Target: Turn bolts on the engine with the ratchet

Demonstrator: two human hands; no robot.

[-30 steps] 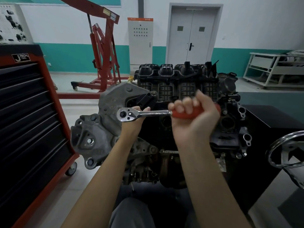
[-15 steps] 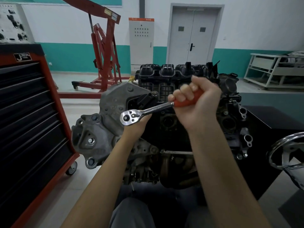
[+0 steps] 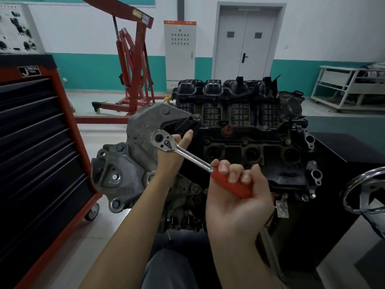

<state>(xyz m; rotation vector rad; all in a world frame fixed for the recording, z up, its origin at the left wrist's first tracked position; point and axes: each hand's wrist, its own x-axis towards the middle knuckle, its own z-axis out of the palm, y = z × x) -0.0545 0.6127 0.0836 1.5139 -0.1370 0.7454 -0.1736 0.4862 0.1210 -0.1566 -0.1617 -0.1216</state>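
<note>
Near the middle of the view, the right hand (image 3: 235,197) wraps its curled fingers tight round the red handle of the ratchet wrench (image 3: 200,163). From that hand the shiny wrench slants up toward 10 o'clock. Its round head sits at the left hand (image 3: 175,151), which holds on just under the head, thumb up. Behind both hands stands the dark engine (image 3: 250,130). At 9 o'clock is a red tool cabinet (image 3: 41,142), and at 12 o'clock a red crane (image 3: 133,59).
</note>
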